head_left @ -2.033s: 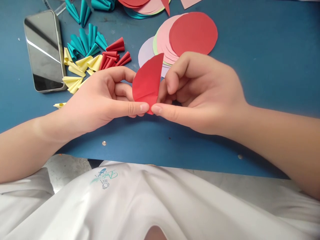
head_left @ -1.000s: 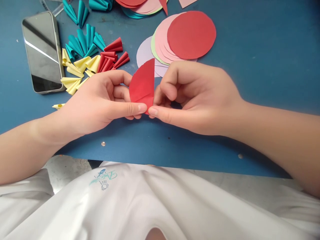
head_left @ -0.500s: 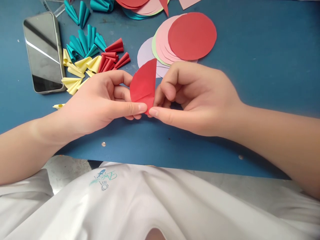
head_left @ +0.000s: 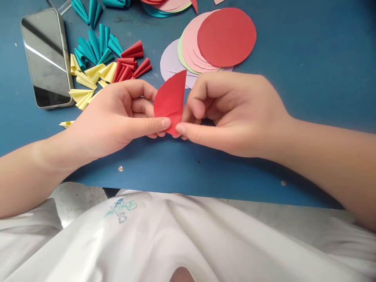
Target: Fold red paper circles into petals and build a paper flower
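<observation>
A folded red paper piece [head_left: 169,100] stands upright between both hands over the blue table [head_left: 308,58]. My left hand [head_left: 114,117] pinches its lower left edge between thumb and fingers. My right hand [head_left: 235,113] pinches the lower right edge, thumb tip almost touching the left thumb. Both hands are closed on the paper near its bottom corner.
A stack of paper circles [head_left: 217,43], red on top, lies just behind the hands. Small folded cones in teal [head_left: 96,43], yellow [head_left: 88,78] and red [head_left: 132,64] lie at the left. A phone [head_left: 47,56] rests at the far left. The table edge runs near my white shirt [head_left: 176,243].
The red paper has tilted slightly and shifted a little between the fingers; the view has moved a bit. Both hands keep their pinch in nearly the same place.
</observation>
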Demonstrator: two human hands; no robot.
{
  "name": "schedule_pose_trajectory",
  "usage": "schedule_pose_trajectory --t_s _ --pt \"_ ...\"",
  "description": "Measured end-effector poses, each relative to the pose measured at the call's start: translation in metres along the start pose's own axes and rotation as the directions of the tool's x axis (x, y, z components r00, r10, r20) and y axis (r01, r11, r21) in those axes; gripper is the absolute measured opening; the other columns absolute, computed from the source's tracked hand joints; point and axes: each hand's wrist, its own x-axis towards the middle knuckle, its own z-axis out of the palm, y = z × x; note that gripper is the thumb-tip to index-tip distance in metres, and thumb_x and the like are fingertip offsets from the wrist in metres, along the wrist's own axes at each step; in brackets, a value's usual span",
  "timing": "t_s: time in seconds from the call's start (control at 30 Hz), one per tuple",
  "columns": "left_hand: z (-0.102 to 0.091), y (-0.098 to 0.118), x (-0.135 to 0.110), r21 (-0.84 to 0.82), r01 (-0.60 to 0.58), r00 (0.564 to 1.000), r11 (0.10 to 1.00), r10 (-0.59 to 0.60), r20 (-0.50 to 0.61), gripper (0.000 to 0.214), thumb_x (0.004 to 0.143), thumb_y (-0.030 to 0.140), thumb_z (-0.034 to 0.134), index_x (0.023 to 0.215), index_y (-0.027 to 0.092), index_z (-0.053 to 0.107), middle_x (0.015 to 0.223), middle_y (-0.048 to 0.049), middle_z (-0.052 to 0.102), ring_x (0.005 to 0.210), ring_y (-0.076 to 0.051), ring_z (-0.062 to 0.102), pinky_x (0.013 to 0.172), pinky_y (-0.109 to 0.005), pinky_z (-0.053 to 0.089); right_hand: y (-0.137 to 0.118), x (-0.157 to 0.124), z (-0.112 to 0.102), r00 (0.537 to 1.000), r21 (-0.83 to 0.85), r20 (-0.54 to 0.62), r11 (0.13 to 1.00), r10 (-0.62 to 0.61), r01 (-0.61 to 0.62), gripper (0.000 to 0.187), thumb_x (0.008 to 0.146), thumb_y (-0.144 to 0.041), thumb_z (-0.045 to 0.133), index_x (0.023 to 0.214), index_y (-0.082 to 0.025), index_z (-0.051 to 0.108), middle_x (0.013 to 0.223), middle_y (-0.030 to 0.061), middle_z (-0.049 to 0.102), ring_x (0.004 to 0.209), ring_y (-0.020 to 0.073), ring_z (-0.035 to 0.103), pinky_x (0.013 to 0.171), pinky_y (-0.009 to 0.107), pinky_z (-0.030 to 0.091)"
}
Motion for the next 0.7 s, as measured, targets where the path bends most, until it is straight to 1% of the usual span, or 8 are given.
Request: schedule_pose_trajectory --t_s 0.07,0.17,0.37,0.43,0.5,0.57,0.6,0.7 --pt "-0.0004 -0.0007 0.0 -0.005 -0.002 1.0 1.0 0.002 -0.004 0.026 0.096 0.011 0.11 0.108 0.019 0.088 0.093 -0.0021 0.094 0.083 -0.015 0.09 0.076 -0.02 0.073 -0.0016 0.0012 0.0009 1.0 0.016 -0.001 1.0 0.019 -0.019 0.057 0.095 -0.027 0.119 0.09 -0.031 0.063 0.092 -0.0011 0.082 0.086 0.0277 0.085 0.068 0.04 0.072" --pt "0.0 -0.0006 0.0005 -0.004 0.006 1.0 1.0 -0.006 -0.006 0.029 0.092 0.009 0.112 0.106 0.018 0.088 0.09 -0.0013 0.093 0.08 -0.014 0.088 0.075 -0.019 0.072 -0.0014 0.0023 0.0019 1.0 0.036 0.006 0.999 0.014 -0.014 0.058 0.091 -0.025 0.122 0.09 -0.031 0.064 0.092 -0.0014 0.081 0.086 0.0274 0.085 0.068 0.04 0.072" --pt "0.0011 0.0007 0.0008 0.015 0.014 1.0 1.0 -0.013 -0.026 0.032 0.089 0.01 0.113 0.106 0.017 0.088 0.091 -0.0037 0.094 0.08 -0.016 0.089 0.073 -0.02 0.071 -0.0028 0.0016 0.001 1.0 0.002 -0.005 1.0 0.015 -0.015 0.058 0.089 -0.024 0.121 0.085 -0.032 0.064 0.091 -0.0024 0.079 0.088 0.0301 0.085 0.072 0.046 0.075" --pt "0.001 0.0008 0.0006 0.036 0.021 0.999 0.999 -0.02 -0.031 0.033 0.087 0.011 0.115 0.104 0.018 0.088 0.09 -0.0026 0.093 0.079 -0.016 0.089 0.072 -0.021 0.072 -0.0054 0.0011 0.0005 1.0 -0.019 -0.004 1.0 0.015 -0.015 0.061 0.088 -0.024 0.122 0.082 -0.032 0.062 0.089 -0.0021 0.077 0.087 0.0313 0.084 0.073 0.048 0.075" --pt "0.0009 0.0008 0.0003 0.053 0.024 0.999 0.998 -0.022 -0.035 0.035 0.086 0.014 0.118 0.104 0.019 0.088 0.089 -0.0017 0.092 0.079 -0.017 0.089 0.071 -0.021 0.071 -0.0079 0.0007 0.0006 1.0 -0.048 -0.01 0.999 0.018 -0.019 0.067 0.089 -0.025 0.122 0.078 -0.032 0.056 0.085 -0.0013 0.075 0.084 0.0315 0.082 0.072 0.049 0.074" --pt "0.0009 0.0008 0.0002 0.049 0.018 0.999 0.999 -0.017 -0.028 0.036 0.087 0.016 0.119 0.104 0.018 0.088 0.09 -0.0027 0.092 0.08 -0.017 0.089 0.071 -0.021 0.071 -0.0091 0.0007 0.0017 0.999 -0.075 -0.022 0.997 0.024 -0.025 0.073 0.09 -0.026 0.122 0.075 -0.031 0.051 0.081 -0.0005 0.072 0.081 0.0302 0.079 0.07 0.046 0.072" --pt "0.0009 0.0009 0.0002 0.044 0.013 1.0 0.999 -0.012 -0.023 0.034 0.088 0.016 0.118 0.104 0.018 0.088 0.09 -0.0036 0.092 0.08 -0.017 0.089 0.071 -0.021 0.071 -0.009 0.0008 0.0025 0.999 -0.078 -0.034 0.997 0.008 -0.01 0.074 0.092 -0.026 0.121 0.074 -0.03 0.05 0.078 -0.0003 0.071 0.078 0.0288 0.077 0.067 0.044 0.069" --pt "0.0007 0.0013 0.0002 0.034 0.005 1.0 0.999 -0.005 -0.007 0.029 0.092 0.011 0.112 0.105 0.017 0.087 0.09 -0.0047 0.093 0.08 -0.016 0.089 0.073 -0.02 0.072 -0.0061 0.0019 0.0051 0.997 -0.071 -0.068 0.997 -0.045 0.04 0.069 0.093 -0.025 0.119 0.073 -0.029 0.054 0.076 0.0003 0.071 0.072 0.0252 0.073 0.058 0.038 0.058"
